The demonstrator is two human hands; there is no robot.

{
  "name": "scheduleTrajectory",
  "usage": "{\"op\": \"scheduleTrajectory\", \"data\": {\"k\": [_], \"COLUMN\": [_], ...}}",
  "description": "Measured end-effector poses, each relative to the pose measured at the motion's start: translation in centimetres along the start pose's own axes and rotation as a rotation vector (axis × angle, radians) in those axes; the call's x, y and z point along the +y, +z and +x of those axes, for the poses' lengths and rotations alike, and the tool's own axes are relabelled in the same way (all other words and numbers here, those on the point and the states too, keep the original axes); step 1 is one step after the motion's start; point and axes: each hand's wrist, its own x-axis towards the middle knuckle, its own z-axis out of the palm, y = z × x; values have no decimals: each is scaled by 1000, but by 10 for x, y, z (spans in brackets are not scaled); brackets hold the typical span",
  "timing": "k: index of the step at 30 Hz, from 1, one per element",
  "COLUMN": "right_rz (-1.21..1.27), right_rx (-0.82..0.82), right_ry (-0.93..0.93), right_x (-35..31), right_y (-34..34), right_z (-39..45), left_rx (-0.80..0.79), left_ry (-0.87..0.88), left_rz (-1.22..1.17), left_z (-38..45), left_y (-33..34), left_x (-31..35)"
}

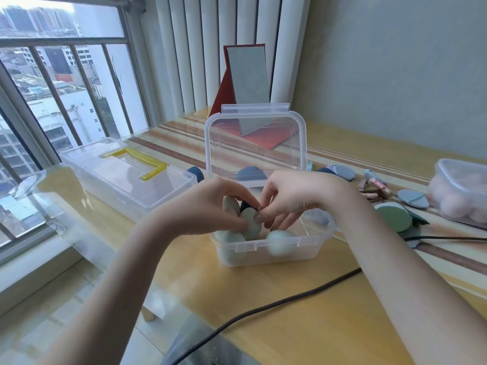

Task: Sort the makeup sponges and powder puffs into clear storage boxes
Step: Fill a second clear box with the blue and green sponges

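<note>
Two hands, left (210, 209) and right (287, 198), grip one pale sponge (251, 222) upright over the clear box (274, 248).

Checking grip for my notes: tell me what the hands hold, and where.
Both hands pinch one pale green makeup sponge by its upper end, over the open clear box.

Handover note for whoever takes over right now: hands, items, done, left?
Left hand: pinching pale green sponges over the open clear box.
Right hand: fingertips on the same sponges, steadying them.
Done: two pale sponges lie in that box; pink sponges fill the box at right.
Left: green round puff, grey-blue puffs and dark blue sponges on the table. Yellow-handled box is closed.
</note>
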Motion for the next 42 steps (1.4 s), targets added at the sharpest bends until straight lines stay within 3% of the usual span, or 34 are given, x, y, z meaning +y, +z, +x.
{"op": "scheduleTrajectory", "data": {"k": [4, 10, 18, 24, 34, 42], "right_rz": [-67, -302, -126, -201, -304, -29], "right_rx": [-84, -266, -192, -125, -233, -5], "right_ry": [-7, 7, 7, -19, -49, -103], "right_x": [2, 3, 9, 2, -3, -15], "right_y": [-9, -12, -17, -11, -7, 15], "right_z": [-8, -17, -18, -13, -21, -2], "left_rx": [78, 160, 175, 181, 189, 228], "left_ry": [-13, -51, -50, -50, -62, -53], "left_rz": [165, 222, 174, 157, 165, 172], "left_z": [5, 8, 7, 6, 7, 8], "left_y": [11, 18, 20, 20, 20, 21], "left_x": [5, 3, 2, 2, 2, 3]}}
